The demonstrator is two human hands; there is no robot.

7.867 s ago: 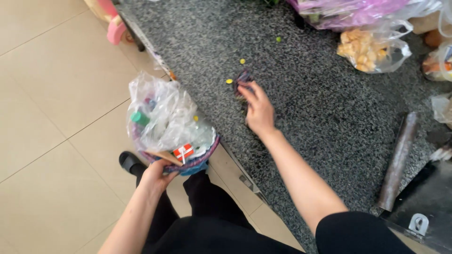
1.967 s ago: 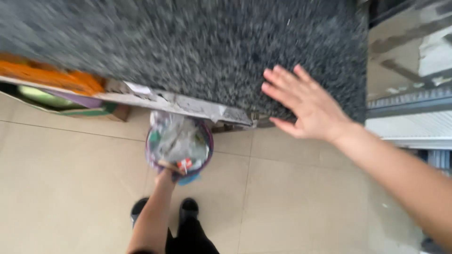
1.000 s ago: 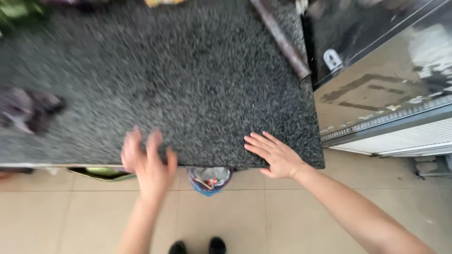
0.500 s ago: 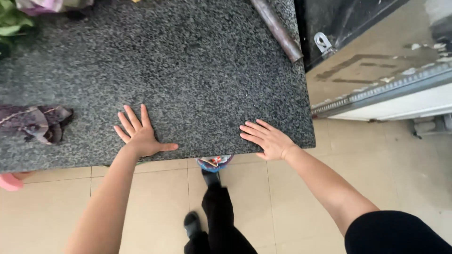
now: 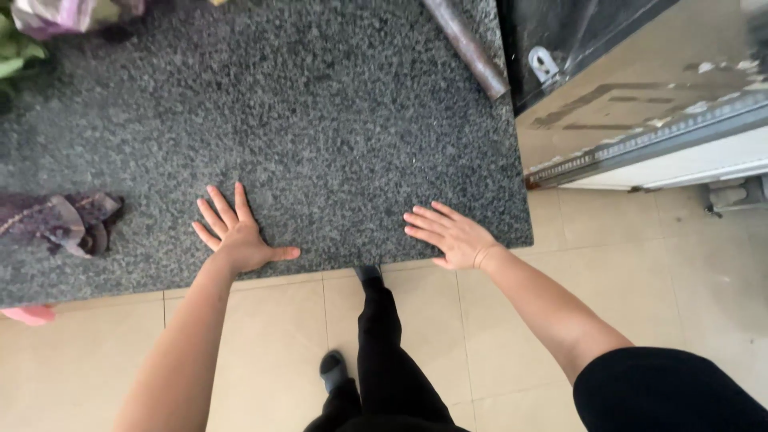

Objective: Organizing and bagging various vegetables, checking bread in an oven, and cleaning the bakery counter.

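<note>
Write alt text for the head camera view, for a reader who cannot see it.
Seen from above, a person's left hand and right hand lie flat, fingers spread, near the front edge of a dark speckled granite countertop. A crumpled purple-grey cloth lies on the counter beyond the left hand, and a dark rod lies at the far right edge, above beige floor tiles.

- 2 hands flat on the counter (image 5: 336, 104): left hand (image 5: 238, 238), right hand (image 5: 450, 236)
- 1 crumpled purple cloth (image 5: 60, 222)
- 1 brown pipe (image 5: 466, 46)
- 1 plastic bag (image 5: 68, 14)
- 1 pink item (image 5: 28, 315), part cut off
- 1 metal bracket (image 5: 544, 62)
</note>
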